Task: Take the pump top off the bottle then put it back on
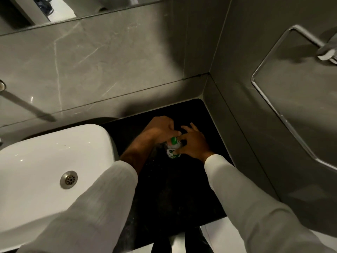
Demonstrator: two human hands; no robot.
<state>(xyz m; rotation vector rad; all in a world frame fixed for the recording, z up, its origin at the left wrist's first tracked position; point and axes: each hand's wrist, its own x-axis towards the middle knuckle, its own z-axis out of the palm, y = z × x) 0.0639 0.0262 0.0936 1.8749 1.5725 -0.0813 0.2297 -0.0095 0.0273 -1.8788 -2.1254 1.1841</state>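
Note:
A small clear bottle (172, 152) with a green and white label stands upright on the black counter (164, 189). Its green pump top (173, 140) sits on the neck. My left hand (160, 128) comes from above and left, its fingers closed around the pump top. My right hand (194, 143) wraps the bottle's right side, thumb on the label, other fingers spread behind. Most of the bottle body is hidden by the two hands.
A white basin (45, 161) with a metal drain (69, 179) adjoins the counter's left edge. Grey tiled walls close the back and right. A chrome towel ring (269, 57) hangs on the right wall. A mirror edge (73, 17) runs along the top.

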